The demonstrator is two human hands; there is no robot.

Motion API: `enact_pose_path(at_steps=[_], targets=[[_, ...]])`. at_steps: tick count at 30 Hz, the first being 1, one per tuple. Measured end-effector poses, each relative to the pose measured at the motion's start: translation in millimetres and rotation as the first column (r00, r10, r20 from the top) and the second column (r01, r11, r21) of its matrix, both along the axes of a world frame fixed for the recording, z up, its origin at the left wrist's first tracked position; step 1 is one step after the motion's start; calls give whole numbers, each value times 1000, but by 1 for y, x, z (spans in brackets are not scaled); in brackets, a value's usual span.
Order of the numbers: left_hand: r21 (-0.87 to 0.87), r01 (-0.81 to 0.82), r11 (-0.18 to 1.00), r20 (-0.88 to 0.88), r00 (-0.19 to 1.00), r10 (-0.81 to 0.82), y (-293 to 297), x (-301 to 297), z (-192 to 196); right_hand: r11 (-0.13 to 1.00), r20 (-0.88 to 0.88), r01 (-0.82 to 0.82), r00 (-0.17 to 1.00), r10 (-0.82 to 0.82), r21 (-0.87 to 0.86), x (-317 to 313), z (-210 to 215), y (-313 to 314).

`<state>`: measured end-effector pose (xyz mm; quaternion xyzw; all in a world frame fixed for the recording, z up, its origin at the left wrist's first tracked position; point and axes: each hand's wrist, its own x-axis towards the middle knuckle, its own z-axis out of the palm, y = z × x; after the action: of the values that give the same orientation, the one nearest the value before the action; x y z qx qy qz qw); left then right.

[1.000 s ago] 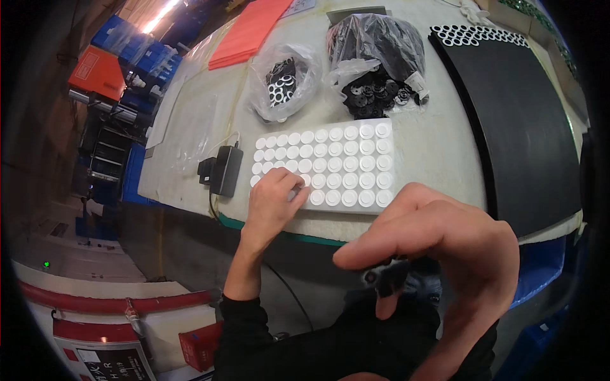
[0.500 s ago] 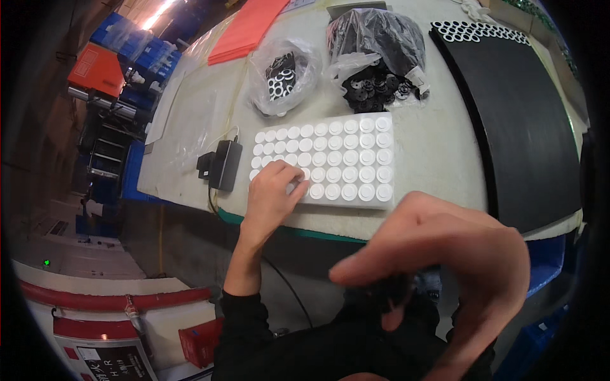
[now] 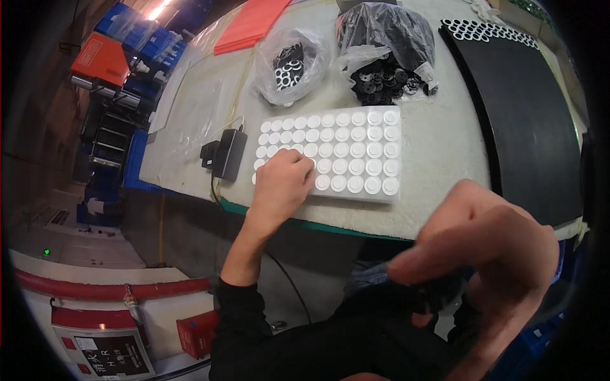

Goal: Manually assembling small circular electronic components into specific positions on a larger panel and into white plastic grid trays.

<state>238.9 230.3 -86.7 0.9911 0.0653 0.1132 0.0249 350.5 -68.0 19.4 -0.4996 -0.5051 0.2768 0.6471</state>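
A white tray (image 3: 356,196) holds rows of round white caps (image 3: 358,150) on the table. My left hand (image 3: 281,184) rests over its front-left part with bent, closed fingers, touching the caps there; whatever the fingertips grip is hidden beneath them. Close to the camera and right of the tray's front edge, my right hand (image 3: 489,247) is raised with curled fingers. A dark round piece (image 3: 440,294) shows below its thumb, blurred and partly covered, so its kind is unclear.
Behind the tray stand a clear bag (image 3: 318,47) with black-and-white rings and a bag of black discs (image 3: 379,81). A black power adapter (image 3: 229,154) lies left. On the right is a black board (image 3: 518,108) with rings along its far end. Red sheets (image 3: 254,24) lie far back.
My right hand has moved to the right in the picture. My left hand stays over the tray's front-left caps, its fingers drawn closer together. The whole view has shifted slightly.
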Motion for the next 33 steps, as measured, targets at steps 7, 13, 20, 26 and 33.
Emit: enact_pose_path(at_steps=[7, 13, 20, 26, 33], targets=[[195, -47, 980, 48, 998, 39, -6, 3, -11, 943, -67, -19, 997, 44, 333, 21, -45, 7], [12, -42, 999, 85, 996, 41, -1, -8, -10, 885, -240, 426, 854, -462, -189, 19, -101, 32], [-494, -243, 835, 53, 950, 307, 27, -11, -11, 870, -408, 449, 769, -492, -202, 25, -158, 50], [-850, 155, 504, 331, 901, 281, -21, -12, -8, 873, -408, 413, 772, -488, -260, 28, -173, 42], [-957, 226, 180, 272, 916, 295, -105, 19, -29, 913, -489, 328, 771, -408, -245, 20, -175, 42]])
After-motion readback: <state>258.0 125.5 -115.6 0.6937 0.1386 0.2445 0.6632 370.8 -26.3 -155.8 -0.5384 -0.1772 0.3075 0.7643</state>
